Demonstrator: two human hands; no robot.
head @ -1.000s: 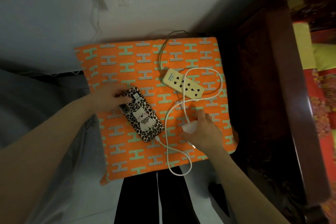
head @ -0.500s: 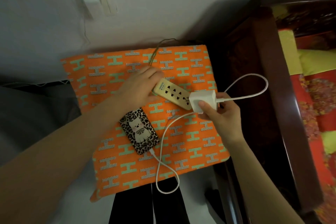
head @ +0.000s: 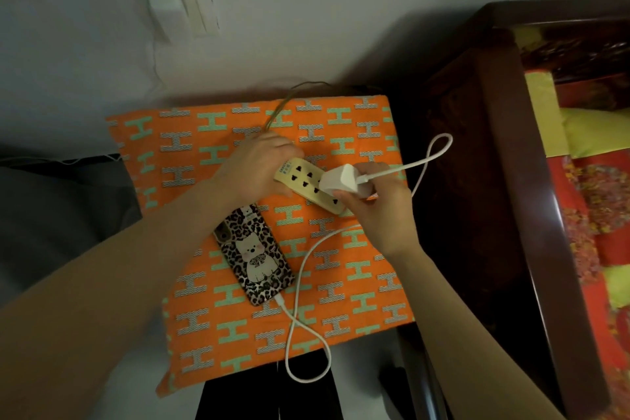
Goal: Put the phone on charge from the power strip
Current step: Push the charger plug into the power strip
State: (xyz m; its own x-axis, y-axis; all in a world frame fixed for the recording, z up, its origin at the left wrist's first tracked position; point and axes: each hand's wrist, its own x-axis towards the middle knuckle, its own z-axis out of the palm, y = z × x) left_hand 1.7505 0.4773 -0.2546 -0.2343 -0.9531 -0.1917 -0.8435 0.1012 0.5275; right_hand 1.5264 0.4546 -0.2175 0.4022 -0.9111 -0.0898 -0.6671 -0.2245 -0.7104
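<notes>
A phone (head: 255, 253) in a leopard-print case with a white cat lies face down on the orange patterned cloth (head: 341, 290). A white cable (head: 300, 278) runs from its lower end, loops over the cloth's front edge and leads to a white charger block (head: 339, 179). My right hand (head: 378, 206) is shut on that block and holds it tilted over the right half of the cream power strip (head: 303, 184). Over the strip's left end lies my left hand (head: 255, 165), gripping it.
A dark wooden bed frame (head: 504, 181) stands close on the right, with red and yellow bedding (head: 586, 215) beyond. A wall socket with a white plug (head: 180, 8) sits on the grey wall behind. The strip's thin lead (head: 289, 95) runs off the cloth's back edge.
My left hand left the phone and settled on the power strip. My right hand picked up the charger block from the cloth and carried it over the strip's sockets.
</notes>
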